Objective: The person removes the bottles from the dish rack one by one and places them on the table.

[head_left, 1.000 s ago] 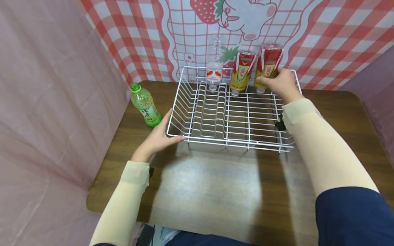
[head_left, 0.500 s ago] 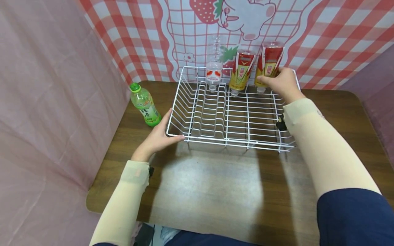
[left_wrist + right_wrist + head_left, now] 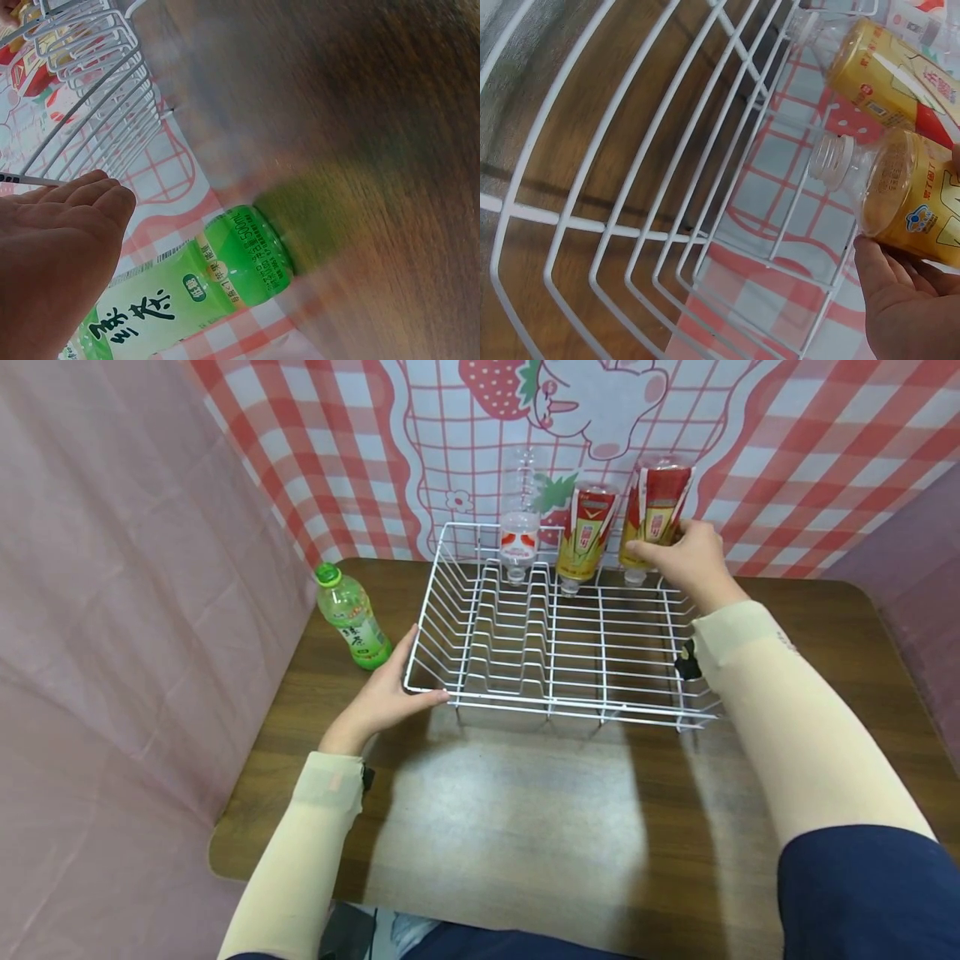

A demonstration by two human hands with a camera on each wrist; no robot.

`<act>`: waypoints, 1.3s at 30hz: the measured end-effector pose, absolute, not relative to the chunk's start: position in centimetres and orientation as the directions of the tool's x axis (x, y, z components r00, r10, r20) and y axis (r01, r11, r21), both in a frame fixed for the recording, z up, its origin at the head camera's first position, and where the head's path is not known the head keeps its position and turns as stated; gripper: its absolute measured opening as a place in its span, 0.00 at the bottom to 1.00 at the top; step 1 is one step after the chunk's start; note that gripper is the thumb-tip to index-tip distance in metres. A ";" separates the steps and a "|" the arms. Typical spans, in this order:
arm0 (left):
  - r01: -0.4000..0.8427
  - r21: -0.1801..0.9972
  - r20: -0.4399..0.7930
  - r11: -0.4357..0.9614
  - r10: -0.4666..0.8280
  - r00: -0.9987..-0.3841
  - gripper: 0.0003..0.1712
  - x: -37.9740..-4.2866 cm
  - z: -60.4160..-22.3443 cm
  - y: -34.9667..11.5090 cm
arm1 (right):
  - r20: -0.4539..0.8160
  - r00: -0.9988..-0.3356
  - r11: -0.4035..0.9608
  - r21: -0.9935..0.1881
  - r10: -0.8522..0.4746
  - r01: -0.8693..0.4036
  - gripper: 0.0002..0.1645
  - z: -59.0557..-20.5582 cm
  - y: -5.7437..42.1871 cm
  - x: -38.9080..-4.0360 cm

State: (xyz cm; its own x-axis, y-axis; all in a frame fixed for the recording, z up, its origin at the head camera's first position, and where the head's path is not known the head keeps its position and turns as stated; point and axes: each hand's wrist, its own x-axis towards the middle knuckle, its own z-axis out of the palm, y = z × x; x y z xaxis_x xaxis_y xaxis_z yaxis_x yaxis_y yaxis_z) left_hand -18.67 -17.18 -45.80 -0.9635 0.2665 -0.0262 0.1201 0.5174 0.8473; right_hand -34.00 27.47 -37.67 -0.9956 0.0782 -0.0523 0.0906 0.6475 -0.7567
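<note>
A white wire dish rack (image 3: 577, 700) stands on the table. My left hand (image 3: 381, 695) holds its front left corner, thumb along the front rim and fingers against the left side. At the back right, my right hand (image 3: 692, 560) grips an upside-down plastic bottle (image 3: 660, 510) with a red and yellow label. In the right wrist view its uncapped neck (image 3: 832, 161) points down toward the wires. A similar upside-down bottle (image 3: 588, 535) leans beside it in the rack. Further left, an upside-down clear bottle (image 3: 520, 531) with a white and red label stands along the back rim.
A green tea bottle (image 3: 356, 618) with a green cap stands upright left of the rack, close to my left hand. Behind the rack hangs a red-checked cloth (image 3: 337, 460). A pink curtain (image 3: 135, 610) borders the left. The wooden table (image 3: 510, 827) extends in front.
The red and yellow bottle in my right hand has risen slightly. My left hand stays at the rack's corner; the other bottles look unchanged.
</note>
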 end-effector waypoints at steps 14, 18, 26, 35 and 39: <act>0.124 0.851 -0.021 0.511 0.269 -0.963 0.68 -18.8 -45.7 -17.1 | -0.036 -0.997 0.673 -0.736 0.073 0.075 0.53 -36.3 27.4 -33.3; 0.142 0.852 -0.003 0.504 0.276 -0.961 0.68 -18.8 -45.8 -17.1 | -0.041 -0.997 0.666 -0.742 0.069 0.077 0.53 -36.2 27.4 -33.1; 0.160 0.853 0.016 0.496 0.282 -0.959 0.67 -18.9 -45.9 -17.2 | -0.029 -0.998 0.660 -0.749 0.055 0.058 0.53 -35.8 27.5 -32.7; 0.143 0.851 -0.002 0.504 0.277 -0.961 0.68 -18.7 -45.9 -17.2 | -0.003 -0.998 0.678 -0.734 0.058 0.042 0.53 -35.4 27.2 -32.1; 0.132 0.847 -0.015 0.514 0.273 -0.962 0.68 -18.7 -45.8 -17.2 | 0.006 -0.998 0.676 -0.736 0.059 0.036 0.52 -35.2 27.1 -31.8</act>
